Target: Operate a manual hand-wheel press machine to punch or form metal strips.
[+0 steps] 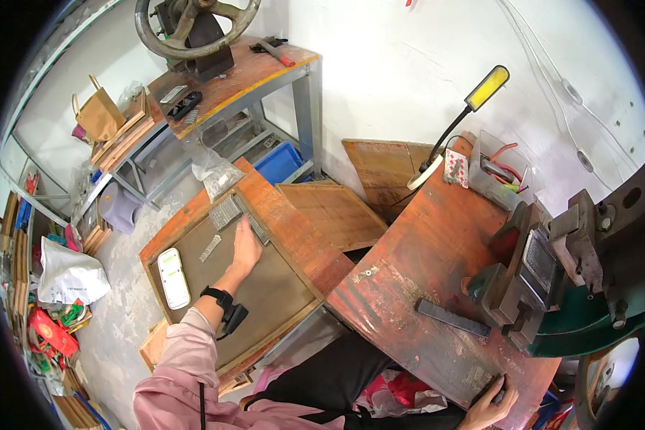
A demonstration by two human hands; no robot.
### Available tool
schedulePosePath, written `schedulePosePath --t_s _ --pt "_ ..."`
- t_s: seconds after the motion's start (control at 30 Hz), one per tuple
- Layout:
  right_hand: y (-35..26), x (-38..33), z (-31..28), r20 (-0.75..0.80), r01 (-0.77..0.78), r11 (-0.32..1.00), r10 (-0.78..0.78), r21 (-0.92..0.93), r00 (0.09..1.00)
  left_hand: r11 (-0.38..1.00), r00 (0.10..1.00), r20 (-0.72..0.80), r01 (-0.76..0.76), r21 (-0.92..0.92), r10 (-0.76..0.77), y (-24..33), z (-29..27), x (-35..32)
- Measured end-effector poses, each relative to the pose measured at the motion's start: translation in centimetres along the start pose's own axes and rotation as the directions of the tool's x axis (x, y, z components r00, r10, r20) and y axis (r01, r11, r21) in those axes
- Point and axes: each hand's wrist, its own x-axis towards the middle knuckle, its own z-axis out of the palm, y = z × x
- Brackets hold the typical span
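Note:
My left hand [245,249] reaches over a shallow wood-rimmed tray [283,302], its visible fingers stretched out beside small grey metal pieces. A tight block of these pieces [224,212] lies left of the fingertips, and a short row [259,231] touches the hand's right side. Another narrow grey strip [210,248] rests apart on the tray. A white phone [173,278] with a lit screen lies along the tray's left side. My right hand [490,407] is at the near edge of the red-brown table [401,308], its fingers curled round a small dark thing, mostly hidden.
A dark metal bar [452,318] lies across the right table, before a heavy green and steel machine [530,279]. Behind stand a lamp [487,87] and a clear bin of tools [505,168]. A plastic bag of grey pieces [216,174] sits beyond the tray.

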Motion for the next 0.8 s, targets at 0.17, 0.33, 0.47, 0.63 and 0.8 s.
schedulePosePath --t_s 0.17,0.33,0.47,0.63,0.8 --pt "-0.1 -0.1 0.1 0.023 -0.036 0.999 0.035 0.009 0.999 0.805 0.899 0.272 -0.43 0.408 0.343 0.8 -2.6 -0.8" --pt "0.2 -0.2 0.3 0.006 -0.024 0.999 0.024 0.029 1.0 0.788 0.848 0.321 -0.518 0.333 0.422 -0.4 -3.9 0.2" --pt "0.3 -0.3 0.1 -0.002 -0.024 1.0 0.024 0.007 1.0 0.824 0.803 0.449 -0.524 0.217 0.392 0.4 -5.4 0.5" --pt "0.7 -0.6 0.1 -0.002 -0.011 1.0 0.011 0.005 1.0 0.853 0.812 0.491 -0.469 0.229 0.315 -0.3 -6.4 -2.0" --pt "0.2 -0.5 0.0 -0.007 -0.019 1.0 0.019 0.015 1.0 0.894 0.854 0.459 -0.381 0.235 0.244 -0.1 -8.6 -5.3"
